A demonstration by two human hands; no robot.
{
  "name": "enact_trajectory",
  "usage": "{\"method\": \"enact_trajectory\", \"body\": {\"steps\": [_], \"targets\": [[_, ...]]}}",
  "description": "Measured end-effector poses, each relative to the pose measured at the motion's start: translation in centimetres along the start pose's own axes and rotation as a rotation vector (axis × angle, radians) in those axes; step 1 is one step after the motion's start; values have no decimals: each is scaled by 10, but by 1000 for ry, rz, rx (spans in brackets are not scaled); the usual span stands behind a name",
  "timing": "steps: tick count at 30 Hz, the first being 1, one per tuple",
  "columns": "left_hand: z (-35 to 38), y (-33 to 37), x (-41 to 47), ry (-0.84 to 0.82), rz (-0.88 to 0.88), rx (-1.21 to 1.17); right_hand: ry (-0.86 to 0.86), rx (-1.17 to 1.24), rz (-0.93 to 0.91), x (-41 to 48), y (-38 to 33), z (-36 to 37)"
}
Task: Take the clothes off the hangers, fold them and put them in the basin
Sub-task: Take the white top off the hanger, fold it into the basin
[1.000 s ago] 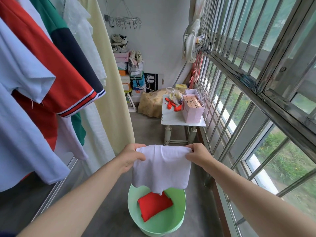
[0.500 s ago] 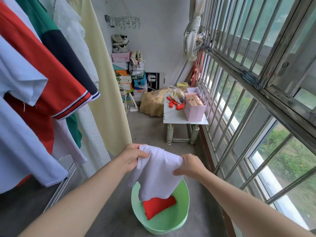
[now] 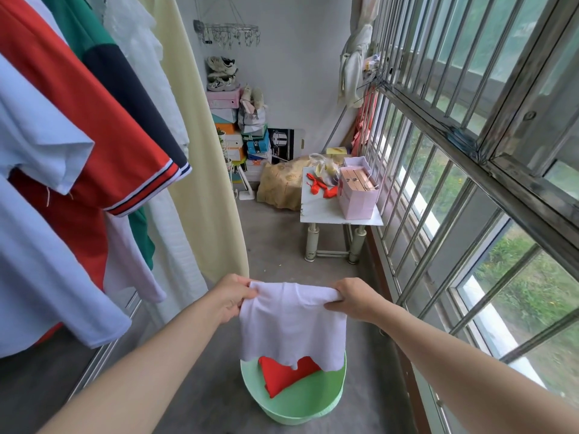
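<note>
both my left hand (image 3: 230,297) and right hand (image 3: 352,298) pinch the white garment's (image 3: 293,324) top corners above the green basin (image 3: 300,405), where keeping the corners level should give a square next fold.

White garment (image 3: 291,327) — partly folded, hanging spread directly above the green basin (image 3: 313,404); folded red garment (image 3: 279,377) — lying inside the basin, against its left side.

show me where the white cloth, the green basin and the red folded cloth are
white cloth (image 3: 291,324), head view, middle of the hanging fabric
green basin (image 3: 313,397), head view, bare inside wall
red folded cloth (image 3: 282,375), head view, middle of the part that shows
</note>
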State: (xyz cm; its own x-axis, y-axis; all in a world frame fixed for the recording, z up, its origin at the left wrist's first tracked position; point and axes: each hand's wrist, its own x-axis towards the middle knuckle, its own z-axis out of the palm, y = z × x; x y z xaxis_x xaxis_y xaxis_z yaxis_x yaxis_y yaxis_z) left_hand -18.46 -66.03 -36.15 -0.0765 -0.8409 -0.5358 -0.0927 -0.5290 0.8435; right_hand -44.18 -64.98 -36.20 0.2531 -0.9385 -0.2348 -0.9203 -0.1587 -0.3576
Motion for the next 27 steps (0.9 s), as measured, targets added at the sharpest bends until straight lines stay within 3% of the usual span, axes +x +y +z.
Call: {"method": "enact_trajectory", "body": {"steps": [5, 9, 12, 19, 25, 27], "targets": [[-1, -7, -1, 133, 33, -32, 37, 230, 5, 1, -6, -7], [-9, -8, 2, 278, 29, -237, 82, 512, 42, 9, -3, -12], [-9, -7, 0, 247, -60, -346, 186, 651, 84, 11, -8, -19], [26, -6, -4, -16, -256, -349, 389, 552, -127, 4, -33, -10], [32, 1, 6, -252, -226, -668, 220, 225, -402, -3, -46, 10], [30, 5, 5, -268, -216, -685, 235, 120, -509, -6, -50, 15]]}}
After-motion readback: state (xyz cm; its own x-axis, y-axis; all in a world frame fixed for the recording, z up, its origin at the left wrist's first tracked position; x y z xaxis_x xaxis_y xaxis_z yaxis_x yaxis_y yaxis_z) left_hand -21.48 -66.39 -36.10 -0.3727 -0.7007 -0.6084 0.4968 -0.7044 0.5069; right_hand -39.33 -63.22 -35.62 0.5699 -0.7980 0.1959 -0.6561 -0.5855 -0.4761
